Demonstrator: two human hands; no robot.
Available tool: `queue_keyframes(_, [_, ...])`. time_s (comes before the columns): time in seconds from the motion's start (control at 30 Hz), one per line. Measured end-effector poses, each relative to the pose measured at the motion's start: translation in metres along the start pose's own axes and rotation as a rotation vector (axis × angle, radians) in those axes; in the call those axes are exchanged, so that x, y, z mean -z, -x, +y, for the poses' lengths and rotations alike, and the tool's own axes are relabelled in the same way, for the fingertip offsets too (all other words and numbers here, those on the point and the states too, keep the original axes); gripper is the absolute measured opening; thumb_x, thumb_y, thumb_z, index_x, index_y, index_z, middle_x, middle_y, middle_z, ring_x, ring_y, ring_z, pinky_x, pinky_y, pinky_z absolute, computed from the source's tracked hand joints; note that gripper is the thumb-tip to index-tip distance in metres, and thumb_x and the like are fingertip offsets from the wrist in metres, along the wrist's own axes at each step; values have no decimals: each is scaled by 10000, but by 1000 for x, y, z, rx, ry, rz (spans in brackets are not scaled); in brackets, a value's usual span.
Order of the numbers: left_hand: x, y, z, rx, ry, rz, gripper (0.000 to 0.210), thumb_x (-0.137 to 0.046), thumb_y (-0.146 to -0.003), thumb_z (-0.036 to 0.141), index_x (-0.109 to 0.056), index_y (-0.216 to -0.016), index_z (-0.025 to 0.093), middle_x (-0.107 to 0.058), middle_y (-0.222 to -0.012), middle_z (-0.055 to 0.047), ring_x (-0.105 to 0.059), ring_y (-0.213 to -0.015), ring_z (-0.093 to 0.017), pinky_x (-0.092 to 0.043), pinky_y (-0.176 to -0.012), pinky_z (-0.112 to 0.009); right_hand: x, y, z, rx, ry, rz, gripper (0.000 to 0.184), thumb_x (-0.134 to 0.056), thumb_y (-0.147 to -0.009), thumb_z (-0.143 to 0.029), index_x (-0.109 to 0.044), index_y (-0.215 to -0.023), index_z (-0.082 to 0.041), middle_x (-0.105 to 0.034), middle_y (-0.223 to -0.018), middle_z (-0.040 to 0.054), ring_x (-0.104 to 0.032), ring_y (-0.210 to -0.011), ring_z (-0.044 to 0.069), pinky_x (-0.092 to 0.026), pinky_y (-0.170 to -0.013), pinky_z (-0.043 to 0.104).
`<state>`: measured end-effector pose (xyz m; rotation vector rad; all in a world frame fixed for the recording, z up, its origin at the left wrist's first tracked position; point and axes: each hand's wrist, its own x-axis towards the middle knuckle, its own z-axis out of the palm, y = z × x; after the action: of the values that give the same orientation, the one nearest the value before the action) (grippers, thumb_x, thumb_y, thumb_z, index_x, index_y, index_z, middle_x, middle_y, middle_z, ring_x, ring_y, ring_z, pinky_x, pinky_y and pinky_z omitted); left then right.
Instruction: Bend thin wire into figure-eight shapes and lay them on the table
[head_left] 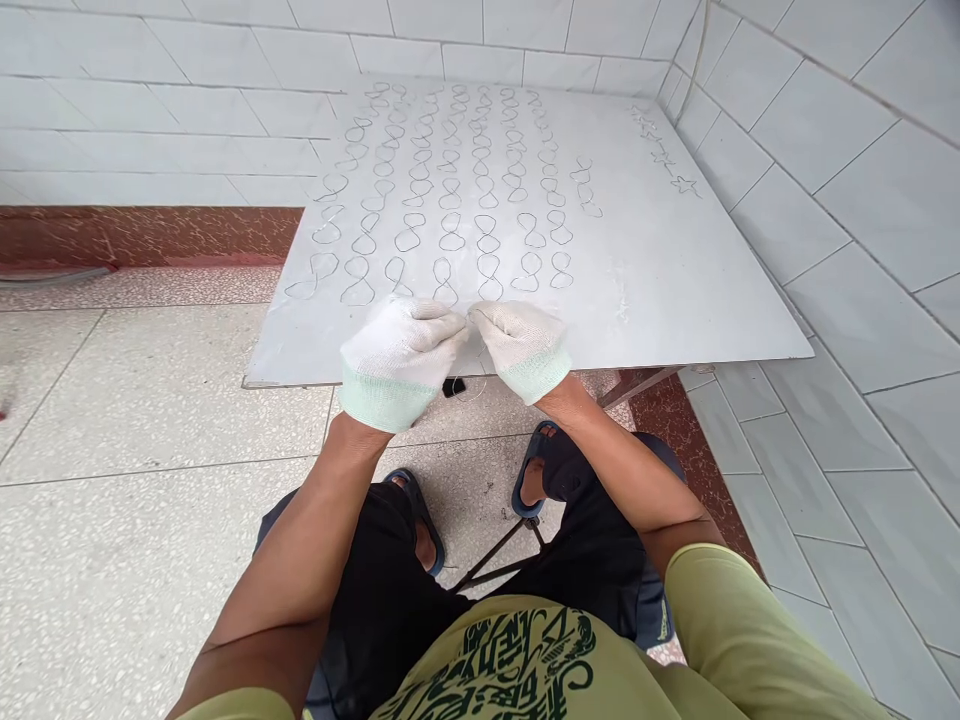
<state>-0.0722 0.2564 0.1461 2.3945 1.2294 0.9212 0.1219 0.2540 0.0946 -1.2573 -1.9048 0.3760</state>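
Observation:
Both my hands wear white knit gloves with pale green cuffs and meet at the near edge of the board. My left hand (405,350) is closed, its fingertips pinched together. Close against it, my right hand (523,340) pinches too. A thin wire (474,396) hangs in a curved loop below the fingertips, between the two hands; its upper part is hidden by the gloves. Just beyond the fingers, rows of thin figure-eight wire shapes (488,238) lie flat on the white board (645,290).
Several star-shaped wire pieces (684,185) lie at the board's far right. Tiled walls (840,150) stand behind and to the right. A small black object (453,387) shows below the board's near edge. My legs and sandals (420,515) are under the board, above a speckled floor (150,400).

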Motion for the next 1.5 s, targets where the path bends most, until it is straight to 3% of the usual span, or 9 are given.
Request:
queue_keyframes(0.1, [-1,0,1,-167,-219,7,389,-516,-1049,200,-592,-669,233,-516,-627,-8,-407,-554,-171,-273,-617,-411,-9,1,1,-67,-87,4,573,-365,-1235,-514,-833,-1040,-248,-788,-959,44,-740,-944,221,-587,-908,359])
queue_keyframes(0.27, [-9,1,0,-135,-395,102,346,-547,-1018,172,-530,-679,238,-474,-645,-15,-303,-573,-188,-184,-630,-429,-22,3,1,-190,-184,24,586,-346,-1235,-523,-807,-994,-252,-750,-896,24,-721,-869,196,-574,-773,319])
queue_keyframes(0.43, [-11,0,-4,-168,-404,84,362,-523,-1028,155,-522,-677,243,-443,-642,-12,-292,-578,-196,-191,-634,-434,-21,3,-3,-201,-130,22,578,-362,-1234,-507,-714,-857,-244,-683,-813,19,-675,-823,192,-541,-768,323])
queue_keyframes(0.7, [-13,-2,-3,-115,-326,95,457,-527,-1076,173,-454,-630,242,-455,-620,-11,-300,-561,-181,-224,-622,-435,-19,1,-5,-160,-36,-59,457,-395,-1237,-448,-775,-1072,-252,-774,-1012,55,-709,-983,224,-567,-898,346])
queue_keyframes(0.83, [-15,-1,-2,-139,-320,92,459,-502,-1068,142,-414,-628,243,-376,-601,8,-247,-561,-180,-220,-632,-430,-18,1,-7,-179,-10,-64,481,-387,-1243,-436,-741,-983,-241,-746,-957,48,-685,-942,215,-537,-896,344])
queue_keyframes(1.07, [-23,0,1,-56,-257,76,471,-545,-1082,217,-490,-616,252,-381,-597,2,-400,-604,-206,-304,-689,-408,-18,6,-12,-199,-108,-9,500,-354,-1237,-405,-626,-853,-237,-659,-853,17,-621,-830,180,-491,-797,325])
queue_keyframes(1.27, [-25,-5,-1,-66,-185,17,434,-483,-1071,217,-472,-639,259,-391,-620,-12,-358,-615,-219,-289,-685,-425,-18,4,-12,-256,-150,-24,484,-383,-1229,-389,-616,-831,-243,-666,-840,6,-627,-826,181,-515,-807,325])
queue_keyframes(1.4, [-21,-6,-3,-35,-237,22,440,-475,-1096,261,-506,-657,251,-434,-628,-18,-382,-602,-208,-301,-668,-423,-21,-1,-7,-269,-238,-18,437,-417,-1231,-409,-758,-1007,-253,-770,-957,25,-724,-948,200,-585,-922,338])
queue_keyframes(1.5, [-18,-5,-1,51,-214,14,357,-569,-1064,308,-616,-716,241,-608,-712,-40,-548,-675,-214,-415,-707,-406,-24,-3,-1,-288,-337,-14,384,-456,-1220,-402,-815,-1187,-268,-817,-1015,22,-772,-1013,204,-619,-1006,356])
